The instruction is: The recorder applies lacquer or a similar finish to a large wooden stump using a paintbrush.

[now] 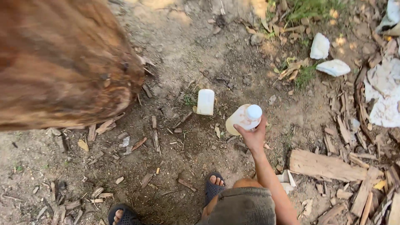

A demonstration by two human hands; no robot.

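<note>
Fingers of the right hand [254, 136] are wrapping around the neck of a pale plastic bottle [243, 118] with a white cap, holding it tilted above the dirt ground [187, 54], right of centre. Just left of it, a white container [205, 101] is standing apart on the soil. A large log [62, 62] is filling the far left. Wood scraps [325, 166] are lying near right. Dark sandals [213, 186] are showing near. The left hand is staying out of sight.

That big brown log [62, 62] is blurry and runs off the top-left edge, the white cloth [385, 96] gets cropped on the right, and the left hand's probably just out of frame.
</note>
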